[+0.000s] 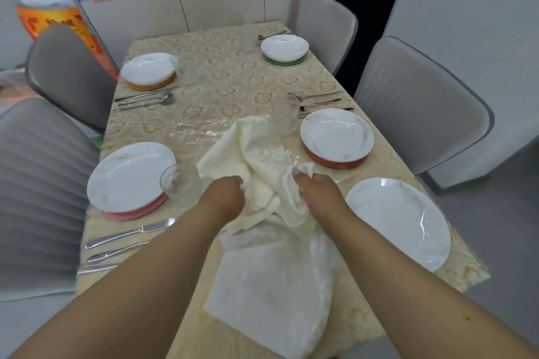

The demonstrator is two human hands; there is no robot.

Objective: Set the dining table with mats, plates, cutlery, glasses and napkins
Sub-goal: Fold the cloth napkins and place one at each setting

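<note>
Cream napkin cloth (262, 172) lies bunched mid-table between the plates, gripped by left hand (226, 194) and right hand (313, 188) with curled fingers: napkin step in hand; next, presumably, separating one piece and folding it beside a plate (398, 218).

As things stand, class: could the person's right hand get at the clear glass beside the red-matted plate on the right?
Probably yes, once freed. The right hand grips the cream napkin, so it must let go first. The glass stands upright just beyond it, with only napkin folds lying between them.
</note>
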